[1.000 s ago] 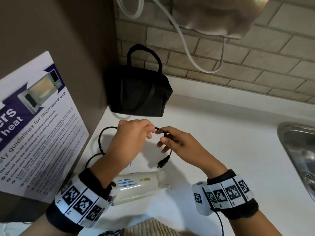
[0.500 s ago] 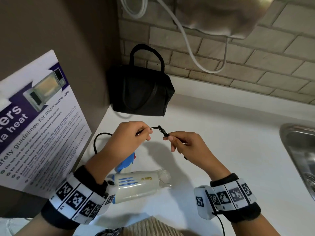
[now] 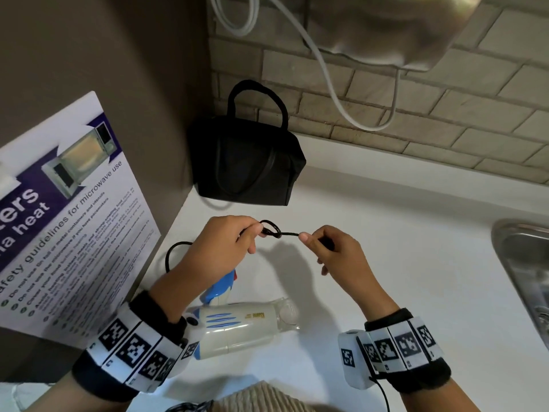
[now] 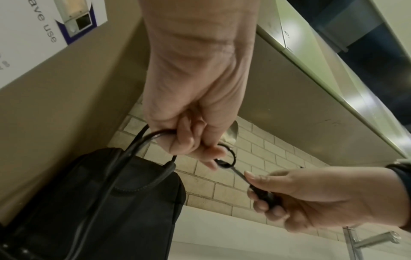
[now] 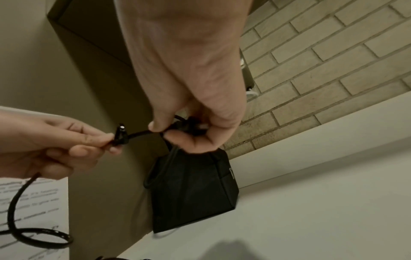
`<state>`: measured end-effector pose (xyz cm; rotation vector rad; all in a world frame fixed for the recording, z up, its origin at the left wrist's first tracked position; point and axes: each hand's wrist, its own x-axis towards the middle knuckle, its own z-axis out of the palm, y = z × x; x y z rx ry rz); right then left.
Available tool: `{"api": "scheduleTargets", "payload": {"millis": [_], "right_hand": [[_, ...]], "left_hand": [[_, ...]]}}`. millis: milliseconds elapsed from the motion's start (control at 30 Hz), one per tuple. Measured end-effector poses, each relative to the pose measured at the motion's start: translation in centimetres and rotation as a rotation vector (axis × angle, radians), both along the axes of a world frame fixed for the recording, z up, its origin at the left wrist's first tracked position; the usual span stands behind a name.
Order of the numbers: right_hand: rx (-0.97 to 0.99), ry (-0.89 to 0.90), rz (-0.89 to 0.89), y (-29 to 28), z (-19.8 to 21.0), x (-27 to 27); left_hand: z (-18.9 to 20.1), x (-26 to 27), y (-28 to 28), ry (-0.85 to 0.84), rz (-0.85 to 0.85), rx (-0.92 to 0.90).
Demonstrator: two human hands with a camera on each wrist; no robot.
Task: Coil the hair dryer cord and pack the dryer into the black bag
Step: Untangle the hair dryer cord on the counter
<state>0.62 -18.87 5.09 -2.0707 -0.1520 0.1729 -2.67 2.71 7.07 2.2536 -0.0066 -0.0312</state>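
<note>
The white and blue hair dryer (image 3: 237, 328) lies on the white counter (image 3: 401, 248) just below my hands. Its black cord (image 3: 289, 233) is stretched between them. My left hand (image 3: 255, 230) pinches a small loop of the cord (image 4: 231, 156) at its fingertips. My right hand (image 3: 306, 237) pinches the cord's end, with the black plug (image 4: 264, 195) tucked in its curled fingers. More cord (image 3: 170, 257) curves down on the left to the dryer. The black bag (image 3: 246, 165) stands upright in the corner behind my hands, its zip closed as far as I can tell.
A microwave safety poster (image 3: 59, 218) leans on the brown wall at the left. A steel sink (image 3: 523, 278) is set into the counter at the right. A white cable (image 3: 335, 93) hangs on the brick wall above the bag.
The plug that hung below my right hand is now inside it. My hands have moved apart, drawing the cord taut and shrinking the loop at my left fingertips.
</note>
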Motion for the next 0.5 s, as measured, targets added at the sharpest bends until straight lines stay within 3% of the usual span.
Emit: {"api": "scheduleTargets", "payload": {"millis": [133,367,433,500], "right_hand": [[-0.028,-0.171,-0.085,0.3,-0.4,0.3],[-0.197,-0.243,0.177,0.7,0.0,-0.1],[-0.13,-0.211,0.152,0.4,0.3,0.1],[0.088,-0.11,0.069,-0.2,0.7,0.2]], "left_hand": [[-0.6,-0.5,-0.6,0.064,-0.047,0.071],[-0.1,-0.4,-1.2,0.051,-0.13,0.071],[-0.2,-0.3,-0.9,0.055,-0.12,0.021],[-0.2,-0.2,-0.3,0.028,-0.085,-0.04]]}}
